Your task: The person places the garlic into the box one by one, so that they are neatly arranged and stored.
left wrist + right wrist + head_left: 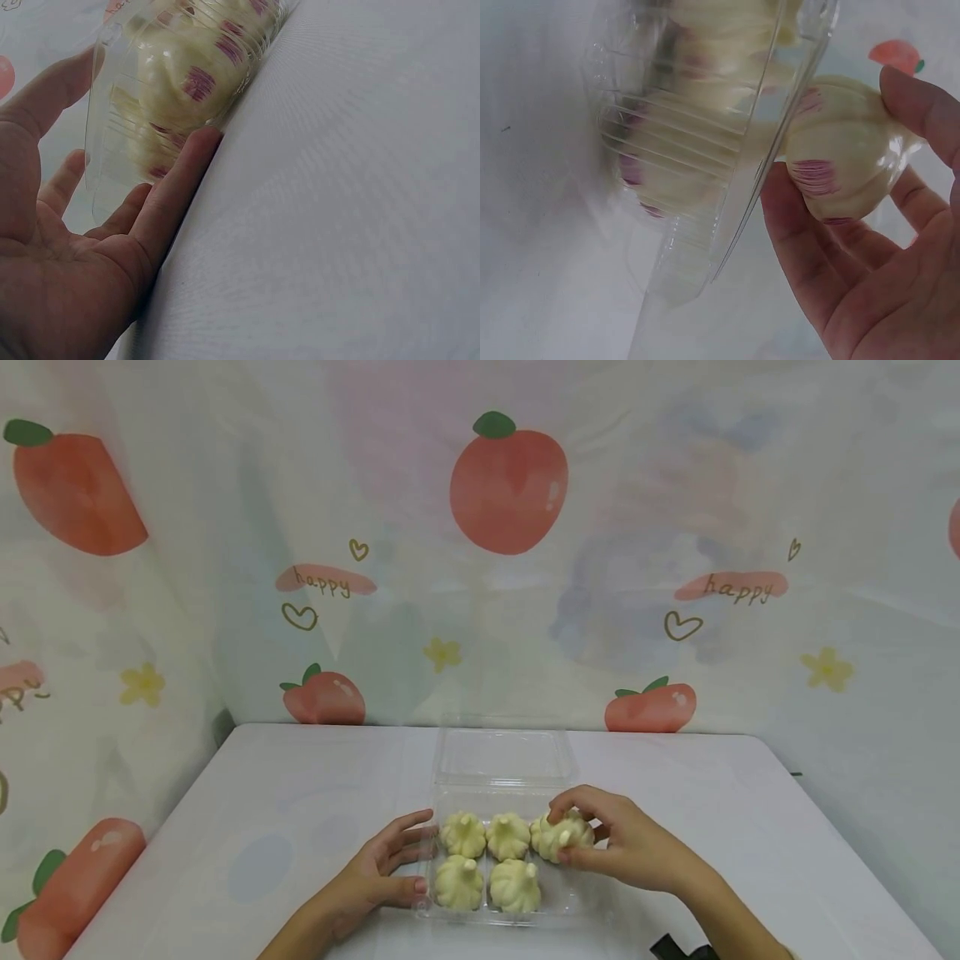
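A clear plastic clamshell box point(553, 906) stands on the table with several pale garlic bulbs point(508, 837) in its compartments. My right hand point(637, 847) holds a garlic bulb point(844, 154) between thumb and fingers over the back right compartment. In the head view this bulb overlaps another one behind it. Purple streaks mark its side in the right wrist view, where it sits just outside the box rim. My left hand point(375, 868) rests against the left side of the box, fingers extended and thumb at the front left corner. Through the wall, bulbs point(199, 75) show beside its fingertips.
The box's clear lid point(504, 758) is hinged back toward the rear of the white table point(300, 793). Behind hangs a cloth backdrop point(510, 635) with fruit prints. A black object point(678, 948) lies by the right forearm at the front edge.
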### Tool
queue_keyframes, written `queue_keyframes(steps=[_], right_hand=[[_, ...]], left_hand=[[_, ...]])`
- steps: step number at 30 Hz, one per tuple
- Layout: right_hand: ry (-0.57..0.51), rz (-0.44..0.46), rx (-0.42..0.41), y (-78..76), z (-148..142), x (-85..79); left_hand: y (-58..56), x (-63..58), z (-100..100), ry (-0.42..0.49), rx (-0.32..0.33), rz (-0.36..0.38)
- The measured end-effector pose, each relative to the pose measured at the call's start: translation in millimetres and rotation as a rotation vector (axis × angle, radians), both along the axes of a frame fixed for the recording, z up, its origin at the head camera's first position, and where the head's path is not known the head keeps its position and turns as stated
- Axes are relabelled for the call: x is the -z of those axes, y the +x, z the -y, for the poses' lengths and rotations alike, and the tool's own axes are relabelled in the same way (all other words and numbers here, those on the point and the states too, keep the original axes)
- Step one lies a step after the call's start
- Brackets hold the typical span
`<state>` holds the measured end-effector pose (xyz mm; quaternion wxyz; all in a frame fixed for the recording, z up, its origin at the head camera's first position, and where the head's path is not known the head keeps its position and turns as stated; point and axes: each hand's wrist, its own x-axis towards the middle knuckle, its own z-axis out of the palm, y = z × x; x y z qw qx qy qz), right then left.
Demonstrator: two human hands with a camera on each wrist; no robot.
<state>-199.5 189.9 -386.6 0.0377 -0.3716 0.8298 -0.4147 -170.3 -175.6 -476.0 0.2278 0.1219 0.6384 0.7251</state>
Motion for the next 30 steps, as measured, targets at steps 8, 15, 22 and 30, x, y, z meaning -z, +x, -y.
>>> queue_keyframes(steps=[8,15,22,30], right_hand=[[0.044,0.0,-0.047,0.4,2.7,1.9],[0.098,0.005,-0.033,2.1,3.1,2.0],[0.171,-0.001,-0.001,6.0,2.7,-0.5],[0.197,-0.018,-0.109,5.6,4.4,-0.5]], left_hand=[[0.1,0.0,0.3,0.001,-0.001,-0.004],[0.0,-0.3,-0.2,-0.004,0.002,-0.011],[0.2,-0.3,0.0,-0.002,0.002,-0.007],[-0.6,1.0,0.3,0.001,-0.002,-0.004]])
